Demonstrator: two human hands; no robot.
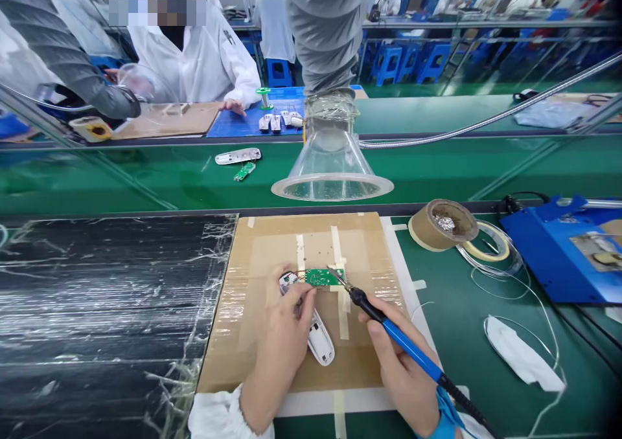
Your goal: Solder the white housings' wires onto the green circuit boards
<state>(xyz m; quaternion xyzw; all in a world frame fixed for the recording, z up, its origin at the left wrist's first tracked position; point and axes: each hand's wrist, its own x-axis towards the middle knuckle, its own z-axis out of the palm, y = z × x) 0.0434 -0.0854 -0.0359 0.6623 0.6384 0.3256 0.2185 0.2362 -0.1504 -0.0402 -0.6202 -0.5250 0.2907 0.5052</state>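
Observation:
My right hand (403, 361) is closed around a soldering iron (413, 348) with a blue handle. The iron's tip reaches the right part of a small green circuit board (321, 277); whether it touches cannot be made out. My left hand (286, 335) is closed on a long white plastic housing (321, 343), which lies slanted under the fingers. Its thumb and index finger meet at the board's lower left edge, and thin wires run from the board's left end toward the housing. Beneath them lies a brown cardboard sheet (253, 355) with strips of masking tape.
A clear fume hood (333, 167) hangs above the board. To the right are a tape roll (442, 225), coiled solder wire (490, 248), a white housing piece (522, 355) and a blue soldering station (573, 251). Another housing (238, 157) lies on the green belt (170, 167). A co-worker (189, 63) sits opposite.

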